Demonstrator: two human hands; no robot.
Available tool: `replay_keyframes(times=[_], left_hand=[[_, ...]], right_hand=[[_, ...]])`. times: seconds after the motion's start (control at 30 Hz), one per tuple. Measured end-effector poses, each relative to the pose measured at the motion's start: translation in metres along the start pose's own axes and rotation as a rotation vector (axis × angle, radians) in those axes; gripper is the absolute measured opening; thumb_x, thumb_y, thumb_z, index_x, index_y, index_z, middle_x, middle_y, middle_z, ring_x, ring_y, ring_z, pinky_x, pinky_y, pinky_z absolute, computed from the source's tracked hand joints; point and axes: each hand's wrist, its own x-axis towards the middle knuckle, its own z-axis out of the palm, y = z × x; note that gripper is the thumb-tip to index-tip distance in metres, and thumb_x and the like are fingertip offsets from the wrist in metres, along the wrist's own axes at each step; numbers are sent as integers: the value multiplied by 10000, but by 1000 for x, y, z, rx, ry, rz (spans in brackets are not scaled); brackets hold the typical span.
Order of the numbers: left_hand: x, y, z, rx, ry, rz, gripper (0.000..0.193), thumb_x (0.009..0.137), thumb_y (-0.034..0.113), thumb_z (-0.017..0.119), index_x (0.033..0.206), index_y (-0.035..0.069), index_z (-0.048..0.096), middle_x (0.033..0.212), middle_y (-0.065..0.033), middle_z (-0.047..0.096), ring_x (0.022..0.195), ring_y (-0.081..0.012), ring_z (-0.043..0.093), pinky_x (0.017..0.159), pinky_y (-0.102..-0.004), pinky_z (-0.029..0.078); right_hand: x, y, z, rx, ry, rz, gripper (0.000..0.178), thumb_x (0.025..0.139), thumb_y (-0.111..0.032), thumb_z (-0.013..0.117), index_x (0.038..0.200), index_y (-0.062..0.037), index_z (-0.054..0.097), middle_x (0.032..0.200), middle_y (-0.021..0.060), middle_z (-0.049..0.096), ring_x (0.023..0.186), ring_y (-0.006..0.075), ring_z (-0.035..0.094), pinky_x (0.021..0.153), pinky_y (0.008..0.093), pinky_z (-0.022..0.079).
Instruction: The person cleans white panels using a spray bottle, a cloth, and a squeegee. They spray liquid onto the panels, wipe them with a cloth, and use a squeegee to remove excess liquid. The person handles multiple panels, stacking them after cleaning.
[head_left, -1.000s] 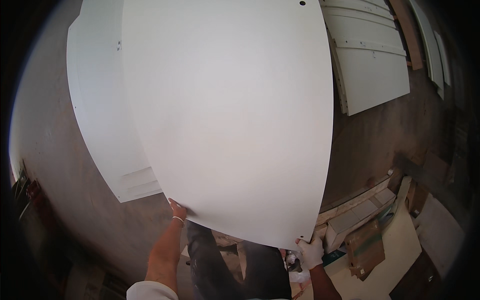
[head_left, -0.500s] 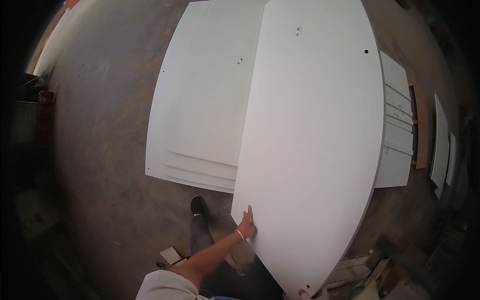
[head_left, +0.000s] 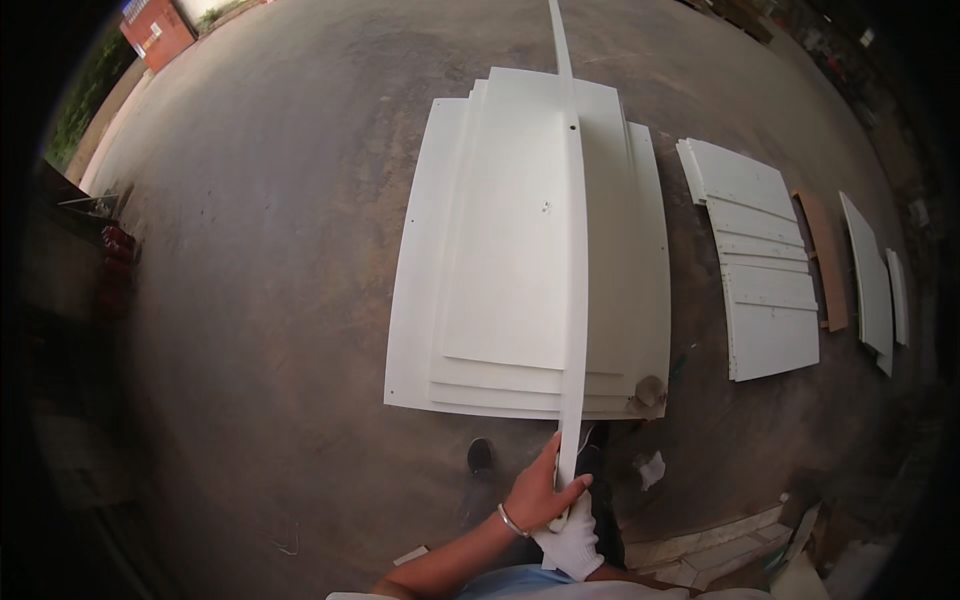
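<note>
A long white panel (head_left: 577, 300) stands on its edge in front of me, seen almost edge-on and running away from me. My bare left hand (head_left: 540, 492), with a bracelet at the wrist, is closed around its near end. Just below, my right hand (head_left: 573, 545) in a white glove grips the same end; its fingers are partly hidden. Beneath and beyond the panel lies a stack of white panels (head_left: 505, 230) of several sizes, with small holes near some corners.
To the right lies another pile of white boards (head_left: 770, 335) with strips across it. Beyond it are a brown board (head_left: 822, 260) and more white panels (head_left: 868, 270). A crumpled white scrap (head_left: 652, 470) and stacked pieces (head_left: 710, 550) lie near my feet at right.
The held panel has turned from its broad face showing to nearly edge-on, uncovering the stack. My left hand has gone from lying along its left edge to gripping its near end beside my right hand.
</note>
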Motion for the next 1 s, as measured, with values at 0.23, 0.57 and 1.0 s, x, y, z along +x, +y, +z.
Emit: replay_keyframes(times=[0.23, 0.57, 1.0], left_hand=[[-8, -109, -141, 268, 520, -211, 344, 855, 109, 791, 1088, -39, 584, 903, -200, 712, 816, -333, 708, 753, -433, 545], [11, -412, -225, 177, 683, -733, 438, 908, 430, 799, 829, 28, 645, 776, 7, 597, 720, -104, 504, 639, -308, 440], [54, -575, -210, 194, 528, -1015, 769, 882, 806, 606, 745, 52, 543, 651, 24, 418, 587, -111, 364, 509, -320, 334]], right_hand=[[31, 119, 86, 549, -222, 291, 612, 915, -115, 666, 1479, 16, 466, 1259, 167, 663, 1019, 235, 675, 804, 388, 539], [91, 391, 202, 517, -58, 1037, 840, 843, -326, 735, 1522, 60, 427, 1360, 249, 607, 1017, 299, 668, 725, 412, 545], [299, 547, 64, -407, 291, 607, 1198, 694, -380, 932, 1616, -104, 219, 1648, 260, 258, 1515, 413, 284, 1228, 478, 308]])
